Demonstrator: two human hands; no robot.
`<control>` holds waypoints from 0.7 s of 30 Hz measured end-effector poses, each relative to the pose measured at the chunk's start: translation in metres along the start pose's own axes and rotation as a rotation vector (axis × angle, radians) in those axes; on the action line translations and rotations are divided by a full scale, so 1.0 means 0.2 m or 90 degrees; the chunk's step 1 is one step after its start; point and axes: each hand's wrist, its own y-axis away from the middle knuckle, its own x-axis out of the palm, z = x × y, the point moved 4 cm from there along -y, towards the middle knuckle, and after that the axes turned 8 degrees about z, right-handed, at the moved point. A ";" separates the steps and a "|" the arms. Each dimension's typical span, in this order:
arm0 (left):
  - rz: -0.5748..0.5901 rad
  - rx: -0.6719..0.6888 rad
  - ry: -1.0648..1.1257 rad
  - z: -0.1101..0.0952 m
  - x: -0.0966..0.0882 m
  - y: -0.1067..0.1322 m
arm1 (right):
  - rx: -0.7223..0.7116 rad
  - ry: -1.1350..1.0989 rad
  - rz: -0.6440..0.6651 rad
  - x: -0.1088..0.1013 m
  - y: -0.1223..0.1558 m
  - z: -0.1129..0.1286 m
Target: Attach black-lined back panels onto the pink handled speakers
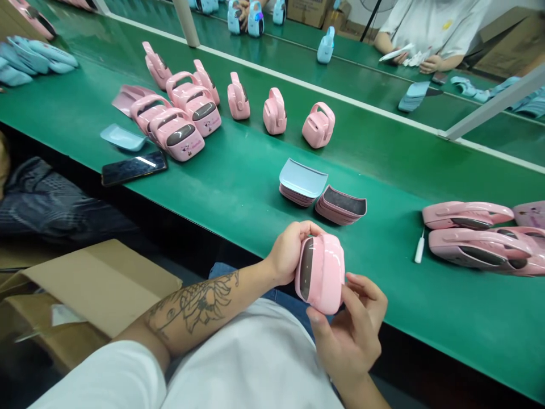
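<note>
In the head view, the left hand (289,254) curls around the upper end of a glossy pink plastic casing (324,278) with a dark window, held just over the edge of the green workbench (255,170). The right hand (348,335) is half open, fingers spread, cradling the casing's lower side between thumb and fingertips.

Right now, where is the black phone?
Head view: the phone lies left, at the green bench's near edge, below a pale blue tray.

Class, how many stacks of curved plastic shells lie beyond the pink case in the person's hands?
2: a pale-blue-topped stack of pink shells, and to its right a dark-lined stack of pink shells, both on the green bench beyond the pink plastic case.
</note>
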 end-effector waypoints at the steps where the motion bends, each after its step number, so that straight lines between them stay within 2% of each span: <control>1: 0.000 0.003 -0.003 0.00 0.00 0.00 | -0.009 0.008 -0.002 0.00 0.00 0.00; 5: 0.003 0.025 -0.026 -0.01 -0.02 0.00 | -0.025 0.052 -0.011 -0.01 0.00 0.00; 8: 0.072 0.072 -0.035 -0.01 -0.03 0.01 | -0.032 0.020 -0.071 -0.01 -0.01 0.01; 11: 0.137 0.089 0.020 0.02 -0.04 0.03 | -0.036 -0.038 -0.143 0.00 -0.03 0.03; 15: 0.104 0.056 0.037 0.09 -0.06 0.02 | -0.052 -0.031 -0.135 0.03 -0.03 0.05; 17: 0.092 0.048 -0.022 0.10 -0.08 0.01 | -0.023 -0.023 -0.121 0.02 -0.06 0.05; 19: 0.100 0.066 -0.124 0.07 -0.10 0.00 | 0.044 -0.015 -0.097 -0.02 -0.12 0.03; 21: 0.111 0.154 -0.293 -0.01 -0.14 -0.01 | 0.126 0.011 -0.102 -0.11 -0.24 -0.03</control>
